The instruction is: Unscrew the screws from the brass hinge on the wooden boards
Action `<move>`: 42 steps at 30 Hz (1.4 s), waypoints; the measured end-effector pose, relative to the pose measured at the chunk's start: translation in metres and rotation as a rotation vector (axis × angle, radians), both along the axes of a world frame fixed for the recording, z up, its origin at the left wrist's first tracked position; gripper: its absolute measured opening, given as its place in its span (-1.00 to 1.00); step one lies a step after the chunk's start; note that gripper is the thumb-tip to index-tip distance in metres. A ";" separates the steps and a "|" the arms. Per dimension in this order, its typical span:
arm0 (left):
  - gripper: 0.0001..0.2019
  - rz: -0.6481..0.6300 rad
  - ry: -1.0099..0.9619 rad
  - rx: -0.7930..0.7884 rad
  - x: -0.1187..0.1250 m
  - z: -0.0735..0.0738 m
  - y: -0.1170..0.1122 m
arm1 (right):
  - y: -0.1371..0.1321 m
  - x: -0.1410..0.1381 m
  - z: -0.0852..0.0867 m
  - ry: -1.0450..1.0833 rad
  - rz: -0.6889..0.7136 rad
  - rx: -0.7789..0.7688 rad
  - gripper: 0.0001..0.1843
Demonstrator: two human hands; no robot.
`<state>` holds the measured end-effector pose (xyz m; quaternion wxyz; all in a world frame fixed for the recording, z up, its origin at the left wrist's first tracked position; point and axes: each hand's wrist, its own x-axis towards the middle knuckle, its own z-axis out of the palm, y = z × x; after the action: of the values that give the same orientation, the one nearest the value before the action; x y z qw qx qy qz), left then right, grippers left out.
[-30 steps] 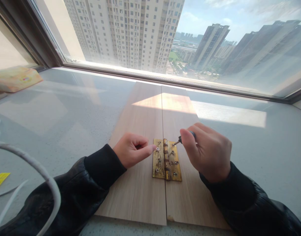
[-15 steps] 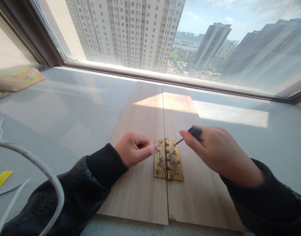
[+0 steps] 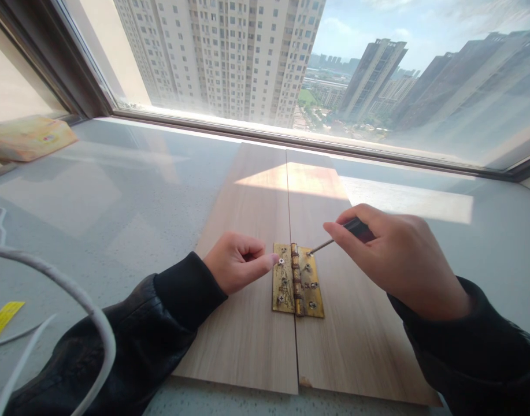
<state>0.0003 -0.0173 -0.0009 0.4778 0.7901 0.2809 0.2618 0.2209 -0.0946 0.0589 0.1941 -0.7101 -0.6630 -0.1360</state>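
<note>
Right fingers grip screwdriver, tip at gold hinge, far end.

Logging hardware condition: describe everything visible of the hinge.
The hinge looks like metal, brass-coloured, stained and worn: two rectangular leaves and a knuckled barrel. Opened flat, it spans two wooden boards, barrel along their seam. Screw heads show in both leaves, some cross-slotted. The left hand apparently touches its left edge; the screwdriver in the right hand points at its far right end.
</note>
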 end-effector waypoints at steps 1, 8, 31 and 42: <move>-0.57 0.001 0.002 -0.003 0.000 0.000 0.000 | 0.000 -0.001 0.000 -0.012 0.008 -0.015 -0.61; -0.57 0.008 -0.007 -0.004 0.001 0.001 -0.001 | 0.000 0.001 0.004 0.019 0.259 -0.134 -0.78; -0.57 -0.007 -0.017 0.003 0.000 0.000 0.000 | 0.008 -0.025 -0.038 1.078 0.264 0.428 -0.82; -0.57 -0.007 -0.013 0.015 0.001 0.000 0.001 | 0.014 -0.018 -0.046 1.524 0.646 0.076 -0.75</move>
<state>0.0011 -0.0166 -0.0013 0.4746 0.7930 0.2731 0.2671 0.2031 -0.0807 0.0128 0.6436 -0.3752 -0.5162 0.4226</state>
